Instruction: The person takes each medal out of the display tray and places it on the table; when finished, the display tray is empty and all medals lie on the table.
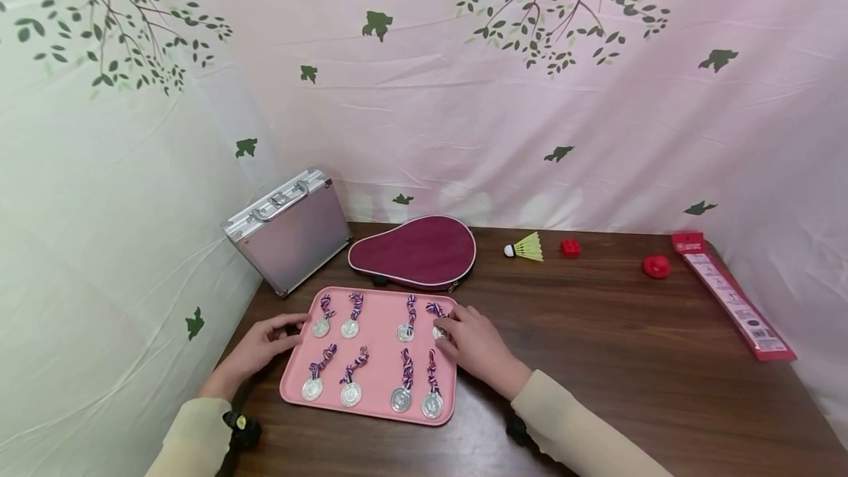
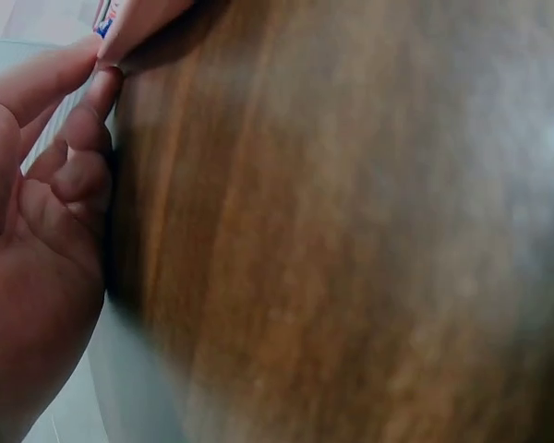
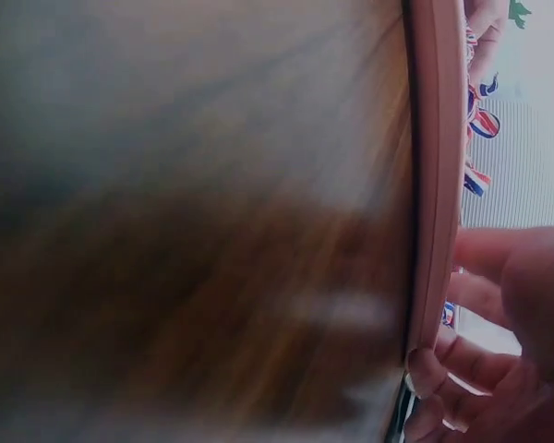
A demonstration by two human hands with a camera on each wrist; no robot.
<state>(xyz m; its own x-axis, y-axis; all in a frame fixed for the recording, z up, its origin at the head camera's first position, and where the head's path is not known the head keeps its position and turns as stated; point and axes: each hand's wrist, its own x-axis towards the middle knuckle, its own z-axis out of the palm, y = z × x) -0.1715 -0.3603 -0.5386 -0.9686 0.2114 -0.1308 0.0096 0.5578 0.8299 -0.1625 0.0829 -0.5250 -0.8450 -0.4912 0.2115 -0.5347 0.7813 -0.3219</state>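
A pink tray (image 1: 377,359) lies on the table, bearing several silver medals (image 1: 351,394) with bundled red, white and blue ribbons in two rows. My left hand (image 1: 261,348) holds the tray's left edge, thumb over the rim and fingers at its underside in the left wrist view. At the upper right corner is my right hand (image 1: 478,348), its thumb and forefinger about the corner medal (image 1: 438,332) and partly covering it. In the right wrist view, other fingertips (image 3: 425,371) rest against the outer rim.
Behind the tray lies a maroon paddle case (image 1: 414,250). A silver briefcase (image 1: 298,234) stands at the back left. Further right are a yellow shuttlecock (image 1: 526,247), a red toy brick (image 1: 570,247), a small red hat (image 1: 656,266) and a long red-and-white package (image 1: 732,297).
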